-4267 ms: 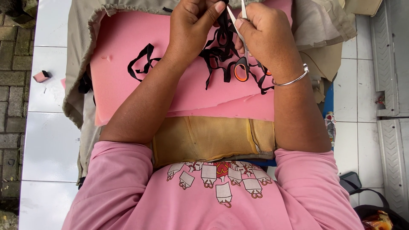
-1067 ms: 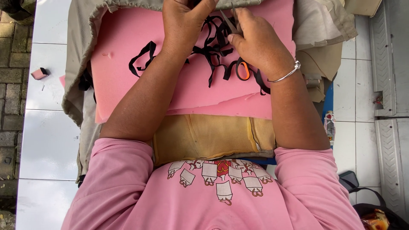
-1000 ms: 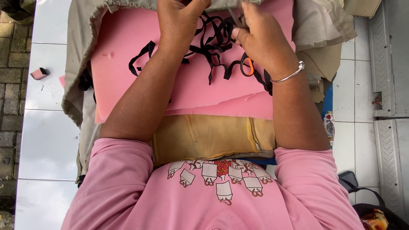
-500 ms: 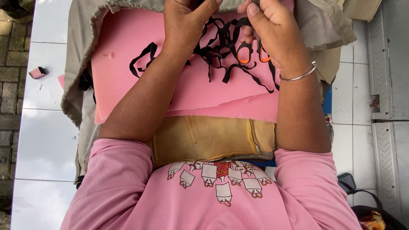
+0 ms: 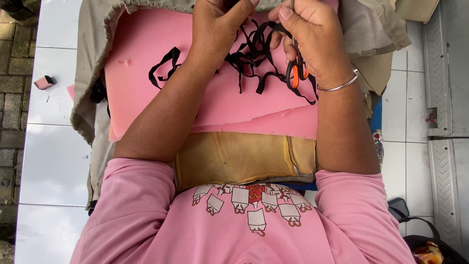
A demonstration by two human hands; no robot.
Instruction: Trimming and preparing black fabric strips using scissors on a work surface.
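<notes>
Black ribbon (image 5: 254, 54), lying tangled on the pink foam sheet (image 5: 146, 49), is being pinched by the left hand (image 5: 217, 27) while scissors (image 5: 296, 68) are being gripped by the right hand (image 5: 312, 34), so much uncut ribbon is seemingly remaining.

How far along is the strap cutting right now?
Done: loose black strips lie piled on the pink foam sheet. In hand: the right hand grips orange-handled scissors; the left hand pinches black strip at the frame's top. What is left cannot be judged.
</notes>
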